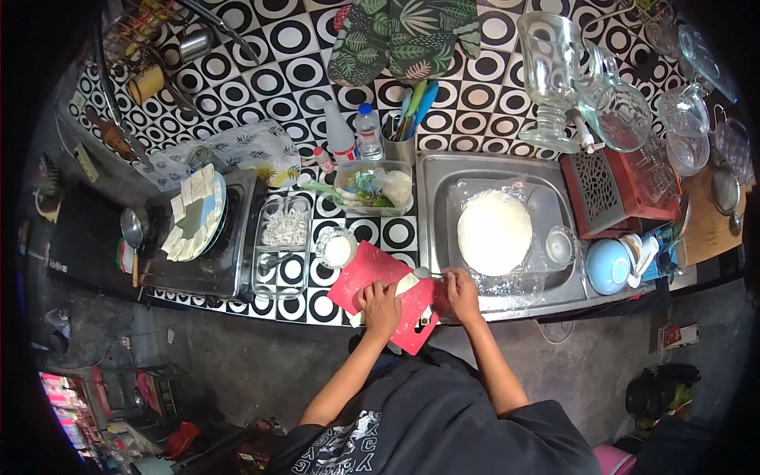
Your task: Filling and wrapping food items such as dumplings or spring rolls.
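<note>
My left hand (380, 306) rests on a strip of pale dough wrapper (407, 285) on the red cutting board (371, 264), fingers bent over it. My right hand (461, 294) grips the handle of a metal spoon (423, 272), whose bowl lies at the far end of the strip. Just beyond the board stands a small glass bowl (338, 249) with white contents. To its left is a divided glass dish (285, 228) holding pale shredded filling. A blue plate (211, 208) on the stove carries several folded pale pieces. A round stack of white wrappers (494, 233) lies on plastic over the sink.
The steel sink (436, 178) is on the right, with a blue bowl (608, 267) and a red rack (599, 196) beyond. A plastic container (374, 205), bottles and a utensil holder (398, 145) stand at the back. Glass mugs (549, 71) hang at upper right; a skimmer (135, 228) lies by the stove.
</note>
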The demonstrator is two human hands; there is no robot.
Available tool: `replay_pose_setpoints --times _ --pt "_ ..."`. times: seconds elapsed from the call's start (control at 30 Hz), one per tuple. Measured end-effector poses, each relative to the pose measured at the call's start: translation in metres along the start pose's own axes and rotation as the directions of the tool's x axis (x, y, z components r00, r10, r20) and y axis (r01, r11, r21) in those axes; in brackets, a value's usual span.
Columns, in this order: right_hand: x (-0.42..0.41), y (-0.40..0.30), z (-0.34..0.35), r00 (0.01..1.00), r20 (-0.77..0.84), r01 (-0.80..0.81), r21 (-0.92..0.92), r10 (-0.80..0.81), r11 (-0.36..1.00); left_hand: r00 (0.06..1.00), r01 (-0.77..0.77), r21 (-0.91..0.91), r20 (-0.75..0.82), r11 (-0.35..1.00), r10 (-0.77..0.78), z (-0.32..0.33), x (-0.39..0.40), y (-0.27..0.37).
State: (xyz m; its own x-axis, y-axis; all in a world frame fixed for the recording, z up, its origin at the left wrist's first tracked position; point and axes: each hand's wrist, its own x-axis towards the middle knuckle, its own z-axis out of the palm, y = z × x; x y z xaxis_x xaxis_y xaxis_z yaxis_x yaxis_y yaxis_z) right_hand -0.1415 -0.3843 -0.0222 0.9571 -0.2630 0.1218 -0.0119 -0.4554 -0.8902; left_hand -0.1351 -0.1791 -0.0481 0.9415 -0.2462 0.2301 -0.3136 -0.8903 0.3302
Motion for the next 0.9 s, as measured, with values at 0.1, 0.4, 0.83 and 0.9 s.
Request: replay_pose_setpoints --times 0.1,0.4,0.83,0.9 --pt "0.0 0.002 -0.003 0.999 -0.03 0.033 0.0 -0.033 0.999 0.999 0.016 -0.025 0.032 1.0 -0.015 0.0 0.001 0.001" --pt "-0.006 -0.02 0.011 0.991 0.085 0.103 0.003 -0.103 0.995 1.0 -0.008 0.016 0.019 1.0 0.008 -0.004 0.0 0.002" --pt "-0.006 -0.007 -0.018 0.997 -0.038 0.07 -0.013 -0.07 0.997 0.999 -0.004 0.015 0.05 1.0 0.003 -0.006 0.002 0.003" --pt "-0.006 -0.01 -0.016 0.999 -0.029 0.041 0.026 -0.041 0.999 0.999 -0.011 0.011 0.049 1.0 0.01 -0.005 0.002 0.003"
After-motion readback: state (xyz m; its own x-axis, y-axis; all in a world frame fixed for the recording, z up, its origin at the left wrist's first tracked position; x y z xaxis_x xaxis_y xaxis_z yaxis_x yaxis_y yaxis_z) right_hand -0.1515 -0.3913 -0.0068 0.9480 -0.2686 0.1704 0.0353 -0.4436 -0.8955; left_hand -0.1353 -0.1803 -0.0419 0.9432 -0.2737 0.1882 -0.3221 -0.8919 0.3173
